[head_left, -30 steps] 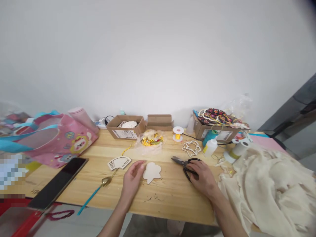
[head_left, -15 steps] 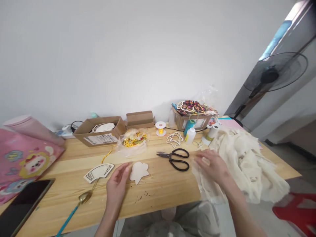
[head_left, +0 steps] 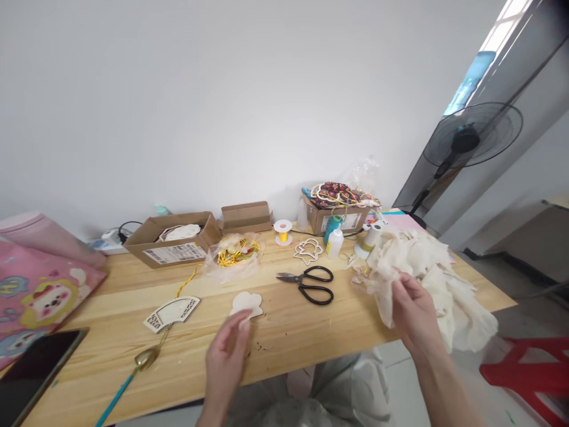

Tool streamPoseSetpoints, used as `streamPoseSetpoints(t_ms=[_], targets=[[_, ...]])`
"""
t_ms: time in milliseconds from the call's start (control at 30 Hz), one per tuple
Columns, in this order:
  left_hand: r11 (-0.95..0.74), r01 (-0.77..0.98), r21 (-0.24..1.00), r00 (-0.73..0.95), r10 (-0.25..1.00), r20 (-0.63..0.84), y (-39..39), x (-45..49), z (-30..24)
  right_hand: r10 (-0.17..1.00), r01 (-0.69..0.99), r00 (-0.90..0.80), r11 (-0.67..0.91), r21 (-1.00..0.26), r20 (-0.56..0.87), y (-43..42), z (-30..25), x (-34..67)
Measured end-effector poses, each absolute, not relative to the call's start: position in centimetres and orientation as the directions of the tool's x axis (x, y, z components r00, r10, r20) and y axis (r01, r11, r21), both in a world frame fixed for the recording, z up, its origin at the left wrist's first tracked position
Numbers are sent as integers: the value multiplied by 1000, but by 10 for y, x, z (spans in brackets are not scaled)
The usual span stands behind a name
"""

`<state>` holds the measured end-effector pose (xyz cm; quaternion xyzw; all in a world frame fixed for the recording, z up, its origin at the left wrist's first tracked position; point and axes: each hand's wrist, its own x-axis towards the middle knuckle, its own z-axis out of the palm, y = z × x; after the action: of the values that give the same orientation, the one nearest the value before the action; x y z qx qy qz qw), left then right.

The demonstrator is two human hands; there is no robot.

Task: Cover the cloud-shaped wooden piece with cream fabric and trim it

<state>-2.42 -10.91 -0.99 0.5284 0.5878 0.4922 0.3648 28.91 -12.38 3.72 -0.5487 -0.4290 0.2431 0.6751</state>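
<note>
My right hand (head_left: 413, 314) grips the cream cloth (head_left: 427, 279) piled at the right end of the wooden table (head_left: 284, 338) and lifts its near edge. My left hand (head_left: 226, 356) hovers with loosely extended fingers just in front of a white cloud-shaped cutout (head_left: 247, 302), its fingertips at the cutout's near edge. Black scissors (head_left: 311, 283) lie flat on the table between the two hands, touched by neither.
A fan-shaped wooden piece (head_left: 171, 312), a gold spoon with a blue handle (head_left: 133, 370), a bag of yellow cord (head_left: 233, 252), cardboard boxes (head_left: 171, 243), a yellow spool (head_left: 283, 232), small bottles (head_left: 334, 240) and a phone (head_left: 31, 370) lie about. A standing fan (head_left: 471, 142) and red stool (head_left: 528, 370) stand right.
My right hand left the scissors, moved right and took hold of the cream cloth. My left hand drew back toward me from beside the cutout. The view swung right.
</note>
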Motion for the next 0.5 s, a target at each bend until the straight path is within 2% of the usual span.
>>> streamPoseSetpoints(t_ms=[33,100,200,267,367,433,500], targets=[[-54,239,970,-119,989,85,-116,-14,-11,810,-28,530,311,-950,250,-126,39,287],[-40,141,989,18,999,38,-127,7,-12,830,-218,525,347,-912,190,-129,39,277],[70,-27,997,266,962,-60,-133,40,-6,842,-251,499,364,-897,203,-133,30,254],[81,-112,990,362,932,-36,-132,62,0,861,-150,432,360,-921,267,-137,27,239],[134,-250,959,479,878,2,-127,91,9,898,109,199,378,-919,393,-143,27,229],[154,-200,968,516,856,-30,-125,105,14,885,263,102,416,-871,454,-145,28,235],[118,-96,988,513,857,-53,-127,114,19,860,394,108,424,-815,499,-143,26,251]])
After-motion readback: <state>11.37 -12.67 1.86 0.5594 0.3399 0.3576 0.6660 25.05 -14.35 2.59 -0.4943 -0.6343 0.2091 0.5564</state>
